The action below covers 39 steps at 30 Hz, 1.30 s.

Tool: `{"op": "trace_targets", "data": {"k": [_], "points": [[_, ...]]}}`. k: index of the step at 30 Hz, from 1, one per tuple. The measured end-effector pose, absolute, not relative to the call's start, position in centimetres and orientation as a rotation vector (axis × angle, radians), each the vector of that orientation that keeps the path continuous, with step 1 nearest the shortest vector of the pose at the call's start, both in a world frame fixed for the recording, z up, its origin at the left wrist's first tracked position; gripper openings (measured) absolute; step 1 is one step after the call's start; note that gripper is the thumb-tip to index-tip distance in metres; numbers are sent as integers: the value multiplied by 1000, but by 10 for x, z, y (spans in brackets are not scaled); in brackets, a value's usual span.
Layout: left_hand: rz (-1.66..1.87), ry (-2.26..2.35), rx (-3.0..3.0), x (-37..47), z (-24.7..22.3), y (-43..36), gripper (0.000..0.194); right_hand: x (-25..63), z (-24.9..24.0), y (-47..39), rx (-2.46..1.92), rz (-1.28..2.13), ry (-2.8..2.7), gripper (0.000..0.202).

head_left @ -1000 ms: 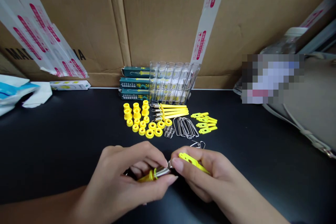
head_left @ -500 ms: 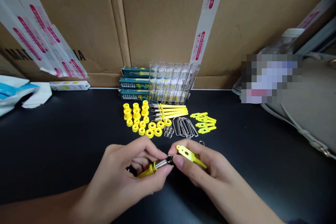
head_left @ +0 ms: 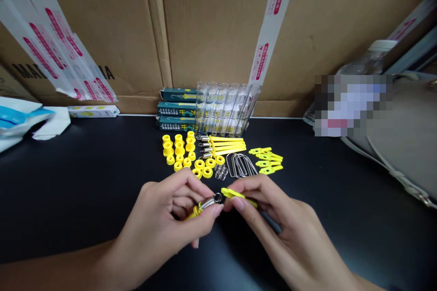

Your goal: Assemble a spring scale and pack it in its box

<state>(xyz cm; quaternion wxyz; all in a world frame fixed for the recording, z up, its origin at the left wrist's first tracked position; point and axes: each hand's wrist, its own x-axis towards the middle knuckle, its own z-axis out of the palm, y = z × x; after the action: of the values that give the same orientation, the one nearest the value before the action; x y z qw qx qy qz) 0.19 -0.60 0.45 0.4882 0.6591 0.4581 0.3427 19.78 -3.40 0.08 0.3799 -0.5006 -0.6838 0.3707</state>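
Note:
Between thumb and fingers, my left hand (head_left: 174, 213) grips a yellow rod with a metal spring (head_left: 206, 203) at its end. A small metal ring (head_left: 217, 198) sticks out past the fingertips at the spring's tip. My right hand (head_left: 273, 218) pinches a flat yellow-green plastic piece (head_left: 233, 193), its rounded end facing the ring with a narrow gap between. Beyond the hands lie similar rods with springs (head_left: 225, 148), wire hooks (head_left: 241, 166), small coil springs (head_left: 221, 172), yellow collars (head_left: 179, 148), yellow rings (head_left: 207, 172) and more yellow-green pieces (head_left: 269, 163).
Clear tubes (head_left: 223, 109) stand upright before green printed boxes (head_left: 175, 109). Behind them rises a large cardboard box (head_left: 211, 22). A plastic bottle (head_left: 370, 61) and a grey bag (head_left: 403, 141) are at the right. White-and-blue packaging (head_left: 23, 118) lies on the left of the black table (head_left: 85, 182).
My right hand has turned the yellow-green piece more edge-on and shifted it left. Its thumb and finger have left the metal ring, which now shows more fully. The view has shifted slightly.

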Motion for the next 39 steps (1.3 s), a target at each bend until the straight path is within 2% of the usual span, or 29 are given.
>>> {"op": "trace_targets", "data": {"k": [3,8,11,20,28,35,39], "points": [[807,1086,1570,1,4,-5,13,199,3,-29,-1259,1056,-1690,12],[787,1064,1583,1,5,-6,15,195,10,-24,-1155,1561,-1375,24],[773,1059,1601,1,6,-6,20,194,10,-24,-1088,1688,-1277,30],[778,1096,1767,-1,7,-10,23,193,6,-24,-1028,1755,-1193,29],[723,1036,1986,0,5,-7,3,189,3,-27,-1088,1747,-1164,38],[611,972,1949,-3,8,-6,10,189,1,-32,-1171,1568,-1328,31],[589,957,1991,-3,11,-5,21,187,-2,-36,-1196,1451,-1442,28]]}}
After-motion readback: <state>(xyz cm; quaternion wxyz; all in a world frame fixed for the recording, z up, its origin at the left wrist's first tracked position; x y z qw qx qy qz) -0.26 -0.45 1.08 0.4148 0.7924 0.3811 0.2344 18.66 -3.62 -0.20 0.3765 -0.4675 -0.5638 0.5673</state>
